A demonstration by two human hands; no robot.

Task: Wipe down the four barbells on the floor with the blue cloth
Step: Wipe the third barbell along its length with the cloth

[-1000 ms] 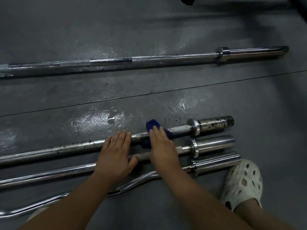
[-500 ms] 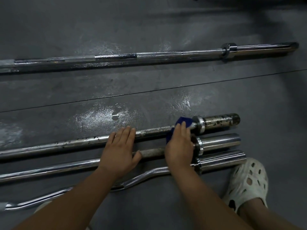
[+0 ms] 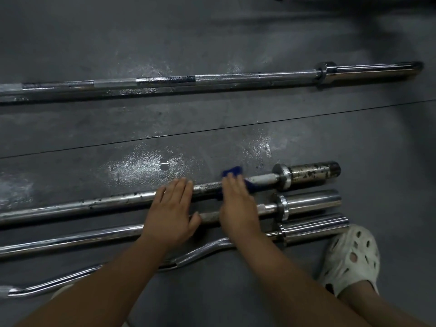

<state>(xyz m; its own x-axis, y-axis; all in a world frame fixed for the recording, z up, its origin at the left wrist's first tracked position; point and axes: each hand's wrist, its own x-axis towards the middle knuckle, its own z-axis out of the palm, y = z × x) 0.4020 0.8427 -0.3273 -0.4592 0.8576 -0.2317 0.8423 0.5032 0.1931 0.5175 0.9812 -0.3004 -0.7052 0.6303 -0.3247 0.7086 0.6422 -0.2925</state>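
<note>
Four barbells lie on the dark floor. The long barbell (image 3: 236,77) is farthest from me. Closer lie a rust-spotted barbell (image 3: 113,200), a smooth chrome barbell (image 3: 70,240) and a curved curl bar (image 3: 210,247). My right hand (image 3: 236,204) presses the blue cloth (image 3: 234,171) down on the rust-spotted bar's shaft, a little left of its collar. Most of the cloth is hidden under that hand. My left hand (image 3: 172,213) rests flat across the rust-spotted and chrome bars, its fingers straight.
My foot in a white perforated clog (image 3: 351,258) stands at the right, just past the sleeve ends of the three near bars. A seam (image 3: 212,132) runs across the floor (image 3: 354,142) between the far bar and the near group.
My right hand slid the cloth right along the rust-spotted bar up to its collar, then back left. My left hand stayed on the bars.
</note>
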